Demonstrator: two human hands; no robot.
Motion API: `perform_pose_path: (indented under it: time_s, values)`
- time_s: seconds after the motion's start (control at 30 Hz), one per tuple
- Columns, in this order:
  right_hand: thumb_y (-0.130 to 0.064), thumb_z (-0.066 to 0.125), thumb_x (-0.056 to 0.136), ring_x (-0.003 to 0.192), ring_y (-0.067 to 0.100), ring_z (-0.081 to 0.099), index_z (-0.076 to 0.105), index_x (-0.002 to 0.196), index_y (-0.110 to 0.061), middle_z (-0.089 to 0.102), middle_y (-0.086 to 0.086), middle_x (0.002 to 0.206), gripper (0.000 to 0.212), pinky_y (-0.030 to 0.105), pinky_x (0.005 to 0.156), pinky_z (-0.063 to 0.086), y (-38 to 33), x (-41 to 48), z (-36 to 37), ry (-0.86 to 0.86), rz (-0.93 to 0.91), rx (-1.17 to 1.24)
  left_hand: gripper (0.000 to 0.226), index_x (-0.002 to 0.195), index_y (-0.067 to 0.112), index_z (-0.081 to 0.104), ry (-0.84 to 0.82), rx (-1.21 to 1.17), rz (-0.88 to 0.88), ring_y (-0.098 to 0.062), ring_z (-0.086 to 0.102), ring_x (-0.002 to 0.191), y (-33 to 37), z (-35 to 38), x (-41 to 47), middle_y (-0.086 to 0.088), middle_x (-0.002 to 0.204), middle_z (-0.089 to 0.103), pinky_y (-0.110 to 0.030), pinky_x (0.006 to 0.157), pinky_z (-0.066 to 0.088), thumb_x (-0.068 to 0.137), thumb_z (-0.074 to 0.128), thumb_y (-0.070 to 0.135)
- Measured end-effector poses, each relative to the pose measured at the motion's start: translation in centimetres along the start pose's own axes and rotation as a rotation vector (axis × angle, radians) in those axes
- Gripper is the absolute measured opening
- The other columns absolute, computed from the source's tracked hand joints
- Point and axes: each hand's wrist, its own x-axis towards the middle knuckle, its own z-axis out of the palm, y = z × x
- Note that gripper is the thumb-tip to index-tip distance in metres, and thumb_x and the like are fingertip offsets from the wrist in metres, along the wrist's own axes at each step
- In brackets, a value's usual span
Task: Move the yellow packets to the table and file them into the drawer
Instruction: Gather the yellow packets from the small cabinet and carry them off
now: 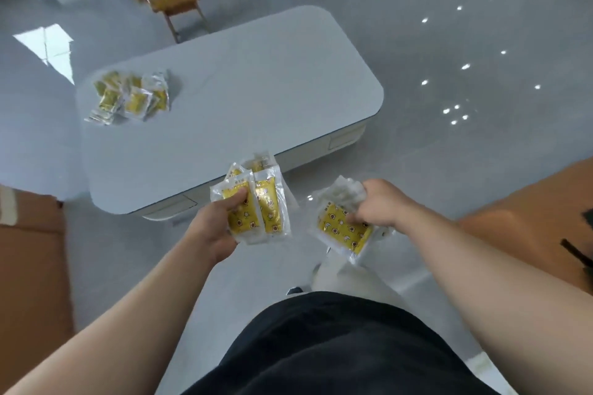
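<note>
Now left hand (218,224), right hand (382,202) grip packets (269,205) before table edge (321,142).

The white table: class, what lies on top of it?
On the table, a loose pile of yellow packets lies near its left end. Lower packets are partly covered.

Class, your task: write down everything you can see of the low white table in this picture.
The table is low and oblong, with a smooth pale grey-white top and rounded corners, standing on the glossy grey floor. Under the top, drawer fronts on the near side look shut. A loose pile of yellow packets lies near its far left corner. The left hand and right hand each grip a packet bundle nearer the camera, not touching it.
</note>
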Motion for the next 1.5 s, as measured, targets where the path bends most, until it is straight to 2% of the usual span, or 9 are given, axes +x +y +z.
perform_pose_path:
  time_s: [0.23,0.37,0.67,0.8,0.93,1.1,1.23,1.37,1.5]
  values:
    - [-0.022,0.089,0.074,0.092,0.024,0.07,0.071,0.1,-0.02,0.074,0.001,0.097,0.032,0.044,0.082,0.061,-9.3,11.6,-1.8,-0.13,-0.105,-0.137,0.031,0.126,0.014,0.066,0.139,-0.146,0.007,-0.03,0.071,0.106,6.1,-0.4,5.7,-0.008,0.115,0.074,-0.051,0.09,0.055,0.095,0.066,0.017]
    - [-0.02,0.084,0.078,0.089,0.023,0.067,0.067,0.096,-0.021,0.07,0.002,0.096,0.024,0.03,0.071,0.055,-14.9,16.7,-3.4,-0.214,-0.207,-0.325,0.027,0.124,0.013,0.067,0.218,-0.234,0.006,-0.028,0.074,0.098,11.1,0.0,8.0,-0.008,0.112,0.076,-0.048,0.082,0.057,0.097,0.063,0.018]
    - [-0.019,0.078,0.081,0.088,0.025,0.065,0.062,0.096,-0.022,0.067,0.003,0.096,0.022,0.03,0.068,0.054,-26.9,26.3,-3.2,-0.313,-0.257,-0.568,0.027,0.122,0.01,0.068,0.283,-0.363,0.006,-0.029,0.076,0.092,20.4,-1.5,14.4,-0.01,0.106,0.077,-0.046,0.078,0.058,0.096,0.065,0.017]
    - [-0.021,0.076,0.08,0.09,0.024,0.064,0.061,0.106,-0.021,0.065,0.002,0.1,0.03,0.031,0.071,0.054,-32.2,29.7,-1.0,-0.303,-0.223,-0.63,0.023,0.117,0.01,0.069,0.244,-0.332,-0.043,-0.029,0.076,0.086,24.3,-4.6,18.9,-0.01,0.102,0.077,-0.043,0.069,0.059,0.095,0.066,0.017]
    - [-0.023,0.078,0.081,0.094,0.025,0.062,0.06,0.11,-0.021,0.064,0.002,0.105,0.034,0.031,0.071,0.05,-37.5,32.2,0.8,-0.292,-0.123,-0.626,0.029,0.119,0.009,0.068,0.19,-0.223,-0.118,-0.031,0.076,0.089,29.2,-9.1,23.1,-0.011,0.103,0.077,-0.049,0.078,0.059,0.091,0.071,0.018]
    - [-0.026,0.079,0.082,0.091,0.024,0.061,0.056,0.106,-0.019,0.062,0.002,0.103,0.034,0.03,0.067,0.047,-42.8,34.9,1.7,-0.316,-0.05,-0.681,0.029,0.117,0.007,0.068,0.208,-0.144,-0.145,-0.028,0.076,0.084,35.0,-14.7,27.4,-0.01,0.101,0.077,-0.04,0.064,0.06,0.09,0.072,0.015]
    - [-0.026,0.081,0.079,0.087,0.023,0.059,0.051,0.091,-0.021,0.058,-0.001,0.092,0.033,0.028,0.057,0.039,-45.0,36.8,2.6,-0.33,-0.02,-0.699,0.033,0.118,0.008,0.068,0.23,-0.086,-0.173,-0.03,0.076,0.088,38.2,-17.9,31.1,-0.011,0.105,0.077,-0.044,0.068,0.06,0.087,0.076,0.014]
    - [-0.022,0.077,0.081,0.09,0.023,0.06,0.052,0.095,-0.02,0.058,-0.001,0.094,0.029,0.028,0.062,0.043,-46.3,38.9,3.6,-0.353,0.013,-0.702,0.042,0.119,0.006,0.066,0.275,-0.031,-0.189,-0.031,0.076,0.087,40.1,-19.2,34.5,-0.012,0.104,0.077,-0.048,0.073,0.061,0.082,0.082,0.015]
    - [-0.02,0.075,0.082,0.086,0.023,0.058,0.051,0.092,-0.019,0.056,-0.001,0.09,0.026,0.026,0.056,0.04,-47.5,42.1,4.8,-0.379,0.016,-0.675,0.042,0.113,0.012,0.06,0.384,0.012,-0.169,-0.026,0.073,0.086,41.1,-18.5,38.4,-0.007,0.102,0.073,-0.044,0.074,0.06,0.079,0.085,0.017]
